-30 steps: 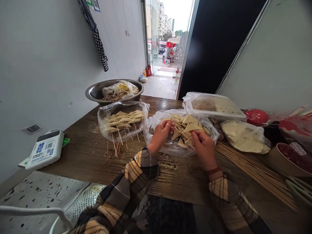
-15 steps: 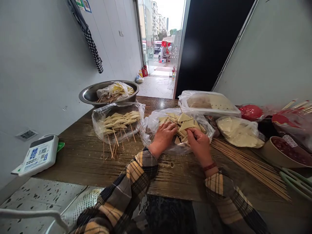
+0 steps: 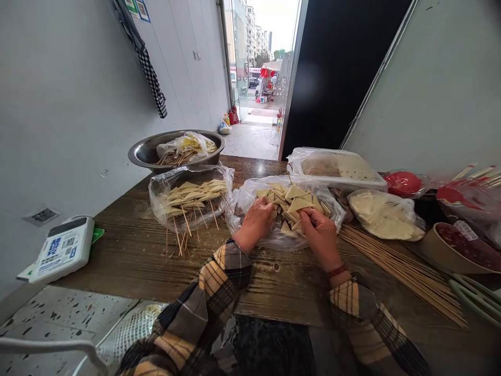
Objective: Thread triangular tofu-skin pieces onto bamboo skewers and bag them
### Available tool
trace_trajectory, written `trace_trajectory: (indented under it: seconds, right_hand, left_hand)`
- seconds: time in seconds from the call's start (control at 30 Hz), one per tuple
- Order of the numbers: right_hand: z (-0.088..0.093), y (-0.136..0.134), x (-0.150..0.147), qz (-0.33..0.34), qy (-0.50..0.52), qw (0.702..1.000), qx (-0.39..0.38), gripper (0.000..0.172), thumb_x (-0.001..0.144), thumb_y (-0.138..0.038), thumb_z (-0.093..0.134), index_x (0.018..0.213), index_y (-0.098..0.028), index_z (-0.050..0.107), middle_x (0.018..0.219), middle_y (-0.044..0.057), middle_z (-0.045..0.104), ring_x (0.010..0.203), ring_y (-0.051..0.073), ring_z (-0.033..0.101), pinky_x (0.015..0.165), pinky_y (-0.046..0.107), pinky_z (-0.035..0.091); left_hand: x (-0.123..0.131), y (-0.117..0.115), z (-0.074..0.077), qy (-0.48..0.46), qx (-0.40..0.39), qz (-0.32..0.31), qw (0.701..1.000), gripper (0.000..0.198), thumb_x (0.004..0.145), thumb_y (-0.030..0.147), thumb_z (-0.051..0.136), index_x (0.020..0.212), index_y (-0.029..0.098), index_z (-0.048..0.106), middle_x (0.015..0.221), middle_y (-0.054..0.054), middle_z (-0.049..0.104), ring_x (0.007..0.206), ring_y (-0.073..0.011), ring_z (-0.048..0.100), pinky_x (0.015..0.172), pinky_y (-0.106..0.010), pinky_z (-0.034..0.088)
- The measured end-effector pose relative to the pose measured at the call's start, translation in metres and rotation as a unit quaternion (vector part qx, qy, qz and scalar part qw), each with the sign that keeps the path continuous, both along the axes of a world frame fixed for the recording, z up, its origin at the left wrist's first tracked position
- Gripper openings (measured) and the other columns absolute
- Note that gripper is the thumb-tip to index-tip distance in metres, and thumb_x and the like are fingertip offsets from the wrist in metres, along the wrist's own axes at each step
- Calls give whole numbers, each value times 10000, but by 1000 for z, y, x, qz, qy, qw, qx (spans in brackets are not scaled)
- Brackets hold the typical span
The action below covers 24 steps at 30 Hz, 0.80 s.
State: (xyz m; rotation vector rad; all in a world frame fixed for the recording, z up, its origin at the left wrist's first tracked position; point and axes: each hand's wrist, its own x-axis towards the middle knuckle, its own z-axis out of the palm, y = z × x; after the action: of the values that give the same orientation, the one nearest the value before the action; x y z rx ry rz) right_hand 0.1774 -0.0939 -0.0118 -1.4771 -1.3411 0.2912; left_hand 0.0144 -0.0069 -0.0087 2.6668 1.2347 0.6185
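One wooden table [image 3: 282, 290], white wall [image 3: 78, 130], right fingers [image 3: 313, 214] pinching tan triangle [image 3: 298, 204], left fingers [image 3: 267, 208] unclear

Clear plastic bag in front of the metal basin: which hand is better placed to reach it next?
Probably the left hand: it is nearer that plastic bag, while the right hand, farther off, pinches a beige triangle.
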Motion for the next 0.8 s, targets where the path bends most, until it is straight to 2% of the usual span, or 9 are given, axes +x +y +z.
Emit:
trace_trajectory:
  seconds: [0.13,0.23,0.3,0.37,0.43,0.53,0.6,0.7,0.8]
  right_hand:
    - [0,-1,0,-6,-8,1000,3,325,888,-415,484,898,-169,697,677,28,669,646,182,591,593,280,451]
    - [0,-1,0,0,2,1000,4,323,886,-419,490,887,-171,697,641,19,651,616,172,576,573,271,446]
    - [0,-1,0,4,16,1000,5,322,882,-420,499,879,-166,696,593,5,616,574,158,554,549,261,433]
    - [0,-2,-1,14,39,999,0,318,877,-419,508,876,-160,694,542,-17,566,522,140,521,520,250,416]
    - [0,-2,-1,29,61,998,-9,315,871,-417,519,873,-152,691,510,-34,525,480,124,489,494,240,397]
    - [1,-3,-3,58,67,996,-22,320,866,-419,530,879,-144,692,512,-38,517,464,110,469,471,228,377]
    - [3,-4,-4,82,53,995,-30,322,868,-418,531,878,-143,697,524,-33,529,472,109,471,465,224,371]
    - [4,-6,-6,123,17,991,-44,302,868,-399,533,856,-153,707,549,-21,577,478,114,488,468,227,378]
    - [3,-7,-7,159,-33,986,-42,259,865,-359,539,833,-173,717,697,13,690,593,145,593,558,245,447]
  left_hand:
    - [-7,1,-5,-34,-48,-20,998,222,786,106,503,962,150,632,991,-130,603,927,-237,576,841,-351,442]
    - [-9,3,-5,-70,-73,-18,995,140,790,163,532,881,170,638,942,-108,624,900,-231,590,830,-345,443]
    - [-9,5,-3,-133,-91,-13,987,71,787,208,557,793,182,622,871,-80,634,862,-216,592,809,-330,448]
    - [-8,8,0,-240,-141,4,960,43,769,224,585,748,188,595,780,-47,636,800,-192,601,758,-305,460]
    - [-9,10,3,-375,-235,25,896,70,760,241,609,762,183,571,725,-30,643,723,-173,625,676,-277,468]
    - [-11,9,9,-545,-366,22,754,179,763,283,644,852,160,548,770,-54,682,684,-167,673,629,-257,487]
    - [-12,7,13,-610,-405,9,681,219,761,263,664,900,144,542,821,-75,699,715,-165,692,670,-258,511]
    - [-15,7,16,-663,-432,1,611,177,790,201,635,910,138,523,845,-92,707,747,-167,704,718,-267,531]
    - [-18,10,16,-689,-456,22,562,143,835,166,566,958,153,492,851,-100,708,781,-183,710,732,-289,544]
